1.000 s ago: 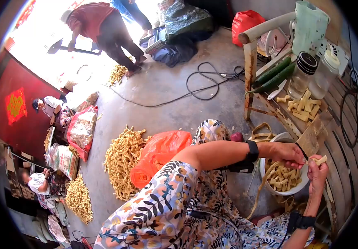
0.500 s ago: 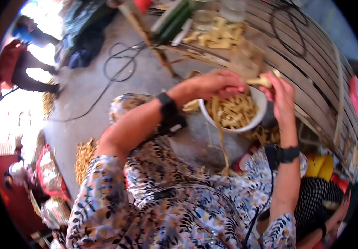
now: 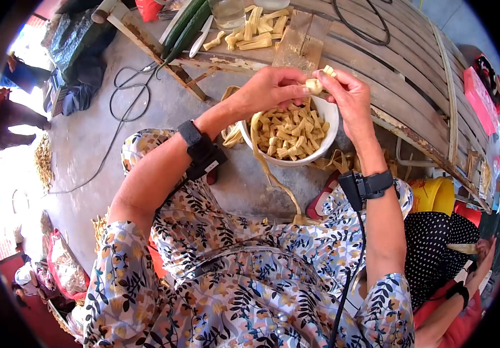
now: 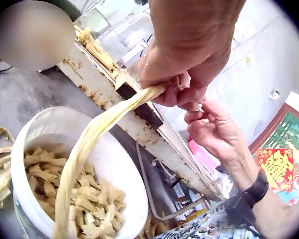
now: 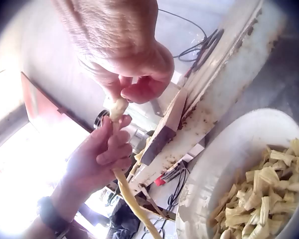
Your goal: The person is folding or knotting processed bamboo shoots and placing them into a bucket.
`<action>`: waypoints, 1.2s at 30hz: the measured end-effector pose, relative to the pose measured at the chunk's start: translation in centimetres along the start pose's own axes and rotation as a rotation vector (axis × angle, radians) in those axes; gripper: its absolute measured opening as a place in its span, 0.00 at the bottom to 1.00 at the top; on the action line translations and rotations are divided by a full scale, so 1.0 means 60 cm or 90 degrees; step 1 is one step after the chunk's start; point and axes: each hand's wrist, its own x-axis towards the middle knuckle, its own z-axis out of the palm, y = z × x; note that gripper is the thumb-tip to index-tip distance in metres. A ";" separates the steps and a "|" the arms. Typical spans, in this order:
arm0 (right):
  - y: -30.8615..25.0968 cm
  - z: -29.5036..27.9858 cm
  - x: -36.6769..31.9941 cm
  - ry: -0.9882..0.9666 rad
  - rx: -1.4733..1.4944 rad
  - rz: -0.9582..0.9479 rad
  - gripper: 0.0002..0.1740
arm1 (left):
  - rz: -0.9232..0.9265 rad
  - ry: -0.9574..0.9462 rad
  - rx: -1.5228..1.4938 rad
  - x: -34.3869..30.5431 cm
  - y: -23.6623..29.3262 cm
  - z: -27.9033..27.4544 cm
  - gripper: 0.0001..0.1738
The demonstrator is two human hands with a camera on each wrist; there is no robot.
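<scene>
Over the white bowl [image 3: 332, 130], both hands meet at a pale knotted piece [image 3: 315, 86]. My left hand [image 3: 276, 90] grips a long yellowish strip [image 4: 92, 130] beside the knot, and the strip's tail hangs down past the bowl's near side. From the other side, the thumb and fingers of my right hand [image 3: 351, 101] pinch the knot, seen also as a pale lump [image 5: 118, 108] in the right wrist view. Short knotted pieces [image 3: 290, 134] fill much of the bowl.
A slatted wooden bench [image 3: 412, 95] lies beyond the bowl, carrying folded pieces [image 3: 255, 36], green cucumbers [image 3: 185, 29], a white-handled tool [image 3: 201, 36] and a small board [image 3: 299, 43]. A yellow bucket [image 3: 435, 196] and another person's arm [image 3: 453, 310] are at the right.
The head view has swung, bringing the bowl nearer the middle. Both hands have come closer together around the knot, which was held farther from my left hand half a second ago.
</scene>
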 end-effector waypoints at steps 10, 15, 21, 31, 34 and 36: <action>-0.008 -0.010 0.001 0.072 0.144 0.015 0.08 | 0.054 0.037 0.037 0.008 -0.013 0.004 0.13; -0.010 -0.024 0.003 0.075 0.153 0.052 0.09 | 0.032 0.029 0.029 0.003 -0.002 0.012 0.13; -0.008 -0.012 -0.001 0.007 0.062 0.089 0.16 | 0.067 0.003 0.026 -0.003 -0.026 0.006 0.13; -0.008 -0.007 0.029 -0.010 0.183 0.045 0.11 | 0.037 -0.027 0.035 0.017 0.003 -0.024 0.11; -0.020 -0.007 0.051 0.061 0.172 0.034 0.10 | 0.049 -0.009 0.023 0.027 0.002 -0.042 0.11; -0.011 0.002 0.073 0.080 0.205 0.016 0.10 | 0.042 0.079 0.081 0.042 0.002 -0.056 0.12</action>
